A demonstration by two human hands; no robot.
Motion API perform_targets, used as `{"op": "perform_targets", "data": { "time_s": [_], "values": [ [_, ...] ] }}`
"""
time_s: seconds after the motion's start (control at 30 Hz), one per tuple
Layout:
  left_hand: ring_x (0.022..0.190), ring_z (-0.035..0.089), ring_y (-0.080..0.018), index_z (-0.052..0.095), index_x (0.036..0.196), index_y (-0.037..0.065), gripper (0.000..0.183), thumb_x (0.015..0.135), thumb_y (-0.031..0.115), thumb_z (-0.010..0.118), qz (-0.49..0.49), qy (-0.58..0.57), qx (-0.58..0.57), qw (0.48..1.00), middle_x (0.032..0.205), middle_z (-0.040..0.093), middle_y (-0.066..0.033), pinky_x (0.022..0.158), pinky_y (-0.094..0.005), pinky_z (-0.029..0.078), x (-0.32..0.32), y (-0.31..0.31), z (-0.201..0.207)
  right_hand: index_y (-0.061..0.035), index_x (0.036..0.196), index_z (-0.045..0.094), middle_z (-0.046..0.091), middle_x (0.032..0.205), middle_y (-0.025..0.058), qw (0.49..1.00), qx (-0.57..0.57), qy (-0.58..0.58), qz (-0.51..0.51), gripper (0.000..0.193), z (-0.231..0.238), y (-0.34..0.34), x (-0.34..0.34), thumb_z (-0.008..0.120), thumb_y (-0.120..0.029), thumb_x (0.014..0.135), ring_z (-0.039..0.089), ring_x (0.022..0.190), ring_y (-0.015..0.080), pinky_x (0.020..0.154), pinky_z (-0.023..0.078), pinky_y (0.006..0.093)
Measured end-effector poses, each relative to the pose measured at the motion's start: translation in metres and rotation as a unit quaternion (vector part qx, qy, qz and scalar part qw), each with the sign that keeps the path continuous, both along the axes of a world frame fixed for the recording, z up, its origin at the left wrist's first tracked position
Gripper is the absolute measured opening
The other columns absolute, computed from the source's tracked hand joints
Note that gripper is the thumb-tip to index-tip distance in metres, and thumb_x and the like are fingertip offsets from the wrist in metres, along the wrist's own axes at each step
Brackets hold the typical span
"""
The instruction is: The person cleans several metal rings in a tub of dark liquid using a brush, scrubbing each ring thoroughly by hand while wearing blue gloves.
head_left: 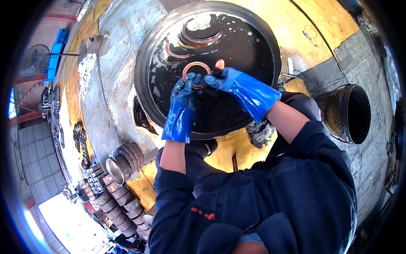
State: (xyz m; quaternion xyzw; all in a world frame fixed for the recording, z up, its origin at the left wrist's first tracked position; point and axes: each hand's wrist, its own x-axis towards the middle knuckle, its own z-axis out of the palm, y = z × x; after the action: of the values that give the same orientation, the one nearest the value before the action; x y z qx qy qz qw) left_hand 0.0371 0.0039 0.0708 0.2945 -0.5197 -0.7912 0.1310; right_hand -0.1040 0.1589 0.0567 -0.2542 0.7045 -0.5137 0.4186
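Bright daylight. Opening (69,222) at low left glows white, too bright to see into. Blue streak of stray light by that edge. Shiny spots on blue gloves (177,122); pale shine on dark liquid (249,59). Bucket (358,114) nearly black inside. Middle clear, ring (197,64) sharp enough. Edges bend, go fuzzy. Corners black.

Curved copper-brown metal rings (201,42) lie in a round grey metal basin (141,76), worker (262,190) at its six, black cylindrical drum (335,111) at four o'clock.
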Motion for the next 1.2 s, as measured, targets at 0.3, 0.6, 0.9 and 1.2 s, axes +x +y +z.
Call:
{"op": "perform_targets", "data": {
  "time_s": [0.3, 0.6, 0.9, 1.2],
  "values": [
    [0.097, 0.067, -0.0243, 0.065, 0.122, 0.006, 0.032, 0.091, 0.014, 0.065, -0.216, -0.090, -0.560, 0.795, 0.112, 0.070, -0.0112, 0.083, -0.0326, 0.053, 0.000, 0.000, -0.014, -0.0229, 0.115, 0.072, 0.072, 0.115, 0.0036, 0.804, 0.313, 0.436, 0.254, 0.027, 0.032, -0.019, 0.010, 0.058, -0.023, 0.093, 0.069, 0.106, 0.0258, 0.085, 0.055, 0.0426],
    [0.094, 0.066, -0.0166, 0.065, 0.118, 0.001, 0.031, 0.098, 0.024, 0.059, -0.049, -0.150, -0.099, 0.982, 0.105, 0.070, -0.0070, 0.086, -0.0311, 0.052, 0.019, -0.001, 0.038, -0.0236, 0.120, 0.069, 0.072, 0.113, 0.0034, 0.927, 0.199, 0.318, 0.020, 0.034, 0.046, 0.005, -0.013, 0.067, -0.024, 0.087, 0.068, 0.104, 0.0284, 0.088, 0.056, 0.0400],
    [0.094, 0.065, -0.0140, 0.066, 0.119, 0.001, 0.028, 0.099, 0.019, 0.058, -0.083, -0.099, -0.197, 0.972, 0.107, 0.070, -0.0060, 0.082, -0.0282, 0.051, 0.013, 0.003, 0.027, -0.0238, 0.113, 0.069, 0.072, 0.109, 0.0037, 0.880, -0.133, 0.455, 0.036, 0.028, 0.020, -0.008, 0.001, 0.067, -0.032, 0.087, 0.066, 0.104, 0.0301, 0.086, 0.055, 0.0397],
    [0.097, 0.067, -0.0175, 0.064, 0.124, -0.001, 0.032, 0.099, 0.019, 0.059, -0.079, -0.062, -0.211, 0.972, 0.108, 0.071, -0.0092, 0.089, -0.0318, 0.052, 0.014, -0.005, 0.023, -0.0186, 0.108, 0.072, 0.073, 0.105, 0.0061, 0.934, -0.179, 0.308, -0.012, 0.024, 0.027, -0.009, -0.004, 0.070, -0.030, 0.087, 0.068, 0.098, 0.0296, 0.084, 0.056, 0.0401]
  ]
}}
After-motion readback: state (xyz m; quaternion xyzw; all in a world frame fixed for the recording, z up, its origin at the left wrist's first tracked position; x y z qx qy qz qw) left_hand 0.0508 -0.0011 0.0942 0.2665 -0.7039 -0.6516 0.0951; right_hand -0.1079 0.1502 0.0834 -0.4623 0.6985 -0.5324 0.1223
